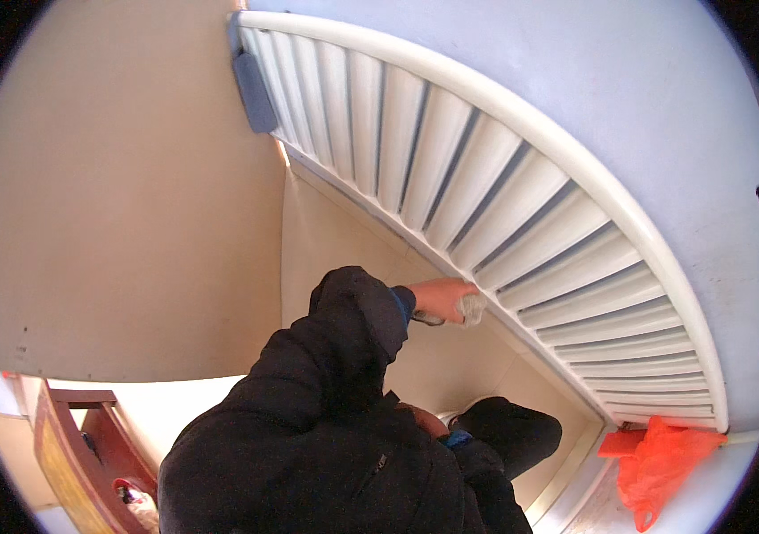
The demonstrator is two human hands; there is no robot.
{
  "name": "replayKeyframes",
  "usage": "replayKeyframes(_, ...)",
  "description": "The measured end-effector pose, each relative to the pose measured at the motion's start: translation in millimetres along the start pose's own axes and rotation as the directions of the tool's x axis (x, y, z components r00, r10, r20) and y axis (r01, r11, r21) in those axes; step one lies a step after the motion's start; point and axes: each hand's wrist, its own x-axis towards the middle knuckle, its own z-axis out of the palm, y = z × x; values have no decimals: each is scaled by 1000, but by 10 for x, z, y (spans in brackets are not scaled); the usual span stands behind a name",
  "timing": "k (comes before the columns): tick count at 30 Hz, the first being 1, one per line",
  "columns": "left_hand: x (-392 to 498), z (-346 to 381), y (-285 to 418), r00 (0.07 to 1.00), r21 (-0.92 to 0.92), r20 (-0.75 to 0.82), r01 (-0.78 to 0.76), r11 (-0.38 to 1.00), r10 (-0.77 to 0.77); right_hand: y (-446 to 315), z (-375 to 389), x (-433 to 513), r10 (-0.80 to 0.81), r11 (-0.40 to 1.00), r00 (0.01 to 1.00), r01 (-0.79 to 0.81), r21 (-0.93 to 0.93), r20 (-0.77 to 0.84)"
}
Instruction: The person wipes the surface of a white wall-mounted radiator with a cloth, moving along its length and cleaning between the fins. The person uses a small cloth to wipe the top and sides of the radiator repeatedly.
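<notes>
A white column radiator (486,180) curves across the view against a pale wall. My left hand (443,300) reaches out to its lower edge with a light, crumpled cloth (471,310) in its grip. The cloth is at or just beside the bottom rail; whether it touches is hard to tell. Close to my body and bent knee lies my right hand (427,420), below a blue cuff. Its fingers are mostly hidden by my black jacket (326,460), so I cannot tell what it holds.
A large beige panel (132,200), seemingly a door, stands at the left. A red plastic bag (663,460) hangs at the radiator's right end. A blue-grey pad (256,93) sits at its far end. Brown wooden furniture (85,460) is at lower left, above tiled floor (5,460).
</notes>
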Motion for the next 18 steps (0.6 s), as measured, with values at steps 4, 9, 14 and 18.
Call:
replayKeyframes(4, -438, -744, 313, 864, -345, -441, 89, 934, -245, -340, -408, 402, 462, 777, 868, -496, -389, -184)
replayKeyframes(9, -718, -1723, 853, 373, -177, -915, -27, 984, -154, -1255, -1136, -234, 321, 842, 733, -511, -174, -600)
replayKeyframes(14, -628, -2281, 1359, 93, 322, -942, -12, 947, 322, -1572, -1551, -904, 55, 754, 535, -576, -316, -843)
replayKeyframes(18, -269, -2315, 1659, 293, 578, -769, -62, 814, 568, -1292, -1693, -1252, 11, 721, 438, -627, -296, -899)
